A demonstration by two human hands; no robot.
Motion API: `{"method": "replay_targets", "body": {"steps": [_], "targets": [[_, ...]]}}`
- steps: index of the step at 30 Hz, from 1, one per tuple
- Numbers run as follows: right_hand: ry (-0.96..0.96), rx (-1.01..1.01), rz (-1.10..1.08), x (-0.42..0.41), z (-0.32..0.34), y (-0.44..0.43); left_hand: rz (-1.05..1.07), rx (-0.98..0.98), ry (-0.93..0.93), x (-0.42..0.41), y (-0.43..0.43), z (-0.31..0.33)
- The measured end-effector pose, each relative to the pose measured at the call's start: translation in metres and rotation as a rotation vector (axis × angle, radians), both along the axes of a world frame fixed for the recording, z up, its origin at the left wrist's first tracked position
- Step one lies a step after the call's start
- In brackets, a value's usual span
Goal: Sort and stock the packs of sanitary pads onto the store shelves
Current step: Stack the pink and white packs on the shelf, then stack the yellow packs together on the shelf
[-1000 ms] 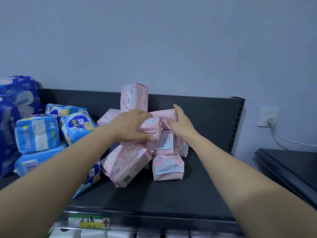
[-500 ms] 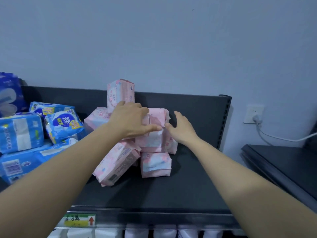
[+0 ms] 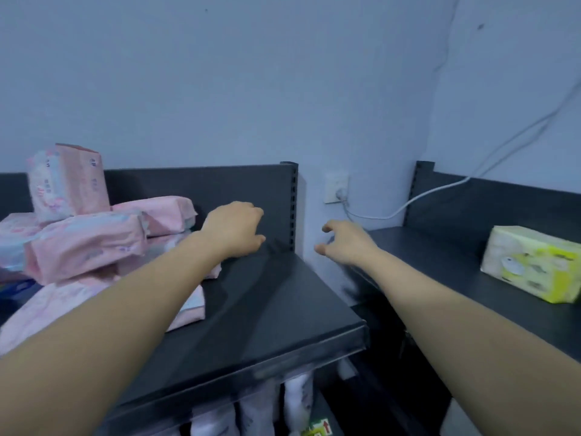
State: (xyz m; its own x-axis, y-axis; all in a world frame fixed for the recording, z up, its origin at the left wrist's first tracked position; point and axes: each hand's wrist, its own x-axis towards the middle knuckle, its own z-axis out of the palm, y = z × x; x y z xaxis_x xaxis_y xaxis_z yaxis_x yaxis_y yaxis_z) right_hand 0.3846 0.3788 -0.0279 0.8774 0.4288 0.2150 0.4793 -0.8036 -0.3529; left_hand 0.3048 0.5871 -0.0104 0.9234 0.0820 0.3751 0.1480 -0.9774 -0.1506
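Note:
A heap of pink sanitary pad packs (image 3: 88, 240) lies at the left of the dark top shelf (image 3: 270, 309), with one pack (image 3: 70, 180) standing upright on top. My left hand (image 3: 234, 229) hovers just right of the heap, above the bare shelf, fingers loosely curled and holding nothing. My right hand (image 3: 347, 242) is in the gap between the two shelf units, fingers loosely curled, empty. Both hands are apart from the packs.
A second dark shelf (image 3: 456, 278) stands at the right with a yellow-green tissue pack (image 3: 534, 267) on it. A wall socket (image 3: 336, 187) with a white cable (image 3: 408, 202) sits between the units. White packs (image 3: 298, 398) stand on the shelf below.
Both hands have let go of the pink packs and moved right, away from the heap. The view has swung right, bringing the second shelf and the tissue pack into sight.

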Motion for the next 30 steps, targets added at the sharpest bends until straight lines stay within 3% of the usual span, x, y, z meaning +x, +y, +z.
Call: {"method": "replay_targets", "body": {"steps": [18, 30], "targets": [[-0.072, -0.049, -0.584, 0.049, -0.017, -0.312, -0.461, -0.005, 0.084, 0.137, -0.289, -0.029], [-0.026, -0.139, -0.715, 0.068, -0.028, -0.449, -0.628, -0.068, 0.138, 0.211, -0.429, -0.049]]}}
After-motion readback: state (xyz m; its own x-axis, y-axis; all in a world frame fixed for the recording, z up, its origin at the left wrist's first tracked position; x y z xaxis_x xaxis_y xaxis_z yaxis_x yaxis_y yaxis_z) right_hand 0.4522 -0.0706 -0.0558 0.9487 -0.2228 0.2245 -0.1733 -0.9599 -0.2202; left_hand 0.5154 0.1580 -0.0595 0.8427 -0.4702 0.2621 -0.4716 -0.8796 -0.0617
